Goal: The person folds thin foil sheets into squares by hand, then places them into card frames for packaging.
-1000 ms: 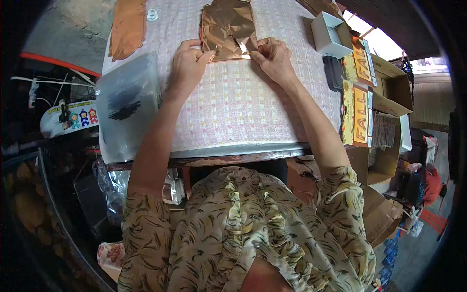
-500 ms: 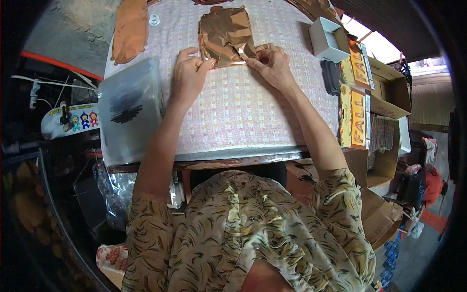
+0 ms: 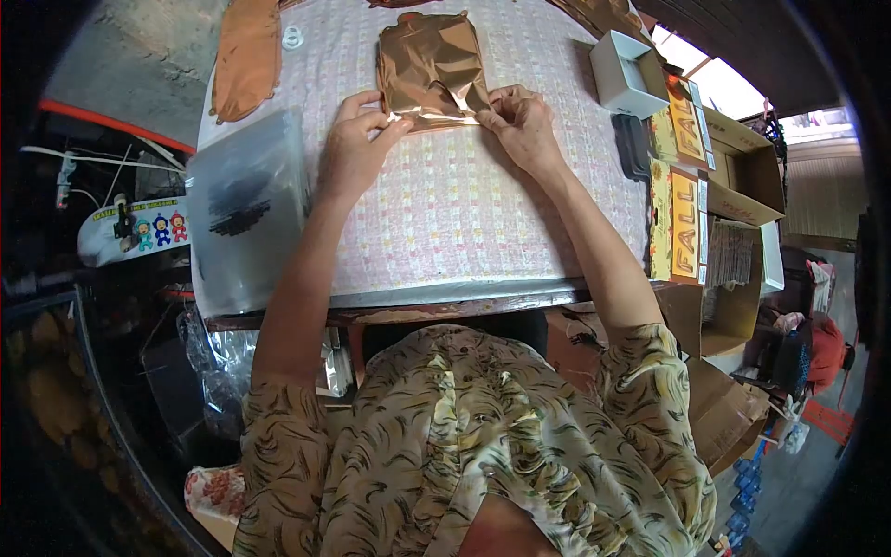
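Note:
A folded copper-coloured foil balloon (image 3: 432,60) lies flat near the far side of the table, creased and shiny. My left hand (image 3: 359,139) pinches its near left corner between thumb and fingers. At the near right corner, my right hand (image 3: 522,132) grips the foil in the same way, its fingers curled. Left of the balloon are a matt copper foil piece (image 3: 247,65) and a small clear plastic ring (image 3: 292,38). A stack of clear plastic bags (image 3: 249,223) rests by my left forearm.
On the right stand a white open box (image 3: 627,79), a black case (image 3: 631,148) and orange FALL packages (image 3: 685,223). Cardboard boxes (image 3: 742,167) sit beyond them. More copper foil (image 3: 603,19) lies at the far right. The table's near edge (image 3: 445,304) is close to my body.
The foil between my hands now looks flatter and smoother, with brighter creases near its front edge. Both hands stay at the near corners, with only slight finger shifts.

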`<state>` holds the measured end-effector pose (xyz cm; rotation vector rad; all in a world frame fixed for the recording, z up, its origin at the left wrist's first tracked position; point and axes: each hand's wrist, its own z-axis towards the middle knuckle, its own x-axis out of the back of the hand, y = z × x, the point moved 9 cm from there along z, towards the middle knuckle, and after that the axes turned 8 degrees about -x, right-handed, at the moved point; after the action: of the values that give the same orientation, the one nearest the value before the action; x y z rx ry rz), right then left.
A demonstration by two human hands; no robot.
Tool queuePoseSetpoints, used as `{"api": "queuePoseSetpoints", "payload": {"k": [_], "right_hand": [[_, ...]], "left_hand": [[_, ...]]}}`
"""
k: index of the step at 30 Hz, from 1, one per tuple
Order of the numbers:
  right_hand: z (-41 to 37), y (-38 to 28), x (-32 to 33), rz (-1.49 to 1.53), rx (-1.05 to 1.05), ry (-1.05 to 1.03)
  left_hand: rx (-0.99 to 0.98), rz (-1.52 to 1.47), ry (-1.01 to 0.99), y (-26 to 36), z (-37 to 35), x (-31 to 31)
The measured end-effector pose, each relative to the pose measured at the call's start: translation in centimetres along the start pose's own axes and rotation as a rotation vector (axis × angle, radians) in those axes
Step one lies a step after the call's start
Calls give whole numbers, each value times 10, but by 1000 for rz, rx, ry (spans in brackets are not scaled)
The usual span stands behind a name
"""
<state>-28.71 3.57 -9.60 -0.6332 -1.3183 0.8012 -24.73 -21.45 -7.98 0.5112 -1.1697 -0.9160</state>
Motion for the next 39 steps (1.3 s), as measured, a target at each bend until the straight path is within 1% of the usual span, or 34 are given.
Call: {"api": "queuePoseSetpoints", "payload": {"k": [1, 3, 4, 6, 7, 9, 11, 15, 18, 19, 21, 22, 24, 25, 29, 31, 34, 35, 36, 38, 39], "right_hand": [[1, 2, 1, 0, 0, 0], [1, 16, -3, 240, -180, -123], [1, 19, -3, 239, -180, -123], [2, 7, -2, 221, 13, -95], [2, 10, -3, 222, 12, -96], [0, 6, 1, 127, -38, -85], [-1, 6, 0, 107, -40, -70], [-3, 8, -1, 64, -56, -37], [-5, 10, -1, 94, -64, 10], [-5, 11, -2, 94, -65, 10], [-10, 3, 1, -9, -70, 29], [-13, 0, 1, -11, -71, 34], [-19, -19, 10, -211, 75, 197], [-18, -12, 7, -127, 7, 138], [-19, -24, 10, -195, 46, 150], [-21, -45, 16, -454, 196, 272], [-9, -52, 15, -430, 172, 330], [0, -48, 14, -388, 124, 334], [10, -44, 11, -386, 127, 344], [28, -35, 8, -314, 34, 336], [31, -38, 9, -309, 40, 344]], "left_hand": [[2, -8, -1, -1, 1, -1], [4, -17, -2, -2, 2, -2], [7, -13, -1, -3, 2, -2], [11, -7, -1, -9, 3, -3], [-18, 15, -7, -10, 3, -3], [-46, 37, -12, -8, 3, -3], [-17, 16, -14, -9, 2, -3], [-36, 40, 18, -12, 0, -1], [-26, 50, 35, -16, 0, -1], [-52, 68, 35, -14, 0, 0], [-80, 84, 32, -11, -1, -1], [-85, 93, 42, -10, -1, -1], [-95, 99, 51, -10, 0, -2], [-91, 96, 52, -12, 0, -2], [-66, 95, 40, -10, 0, -1], [-71, 94, 41, -7, 1, 1], [-67, 78, 35, -5, 0, 1], [-55, 64, 35, -4, 0, 1], [-65, 66, 36, -4, 1, 1], [-52, 44, 34, -5, 0, 1], [-61, 49, 39, -5, 0, 2]]}}
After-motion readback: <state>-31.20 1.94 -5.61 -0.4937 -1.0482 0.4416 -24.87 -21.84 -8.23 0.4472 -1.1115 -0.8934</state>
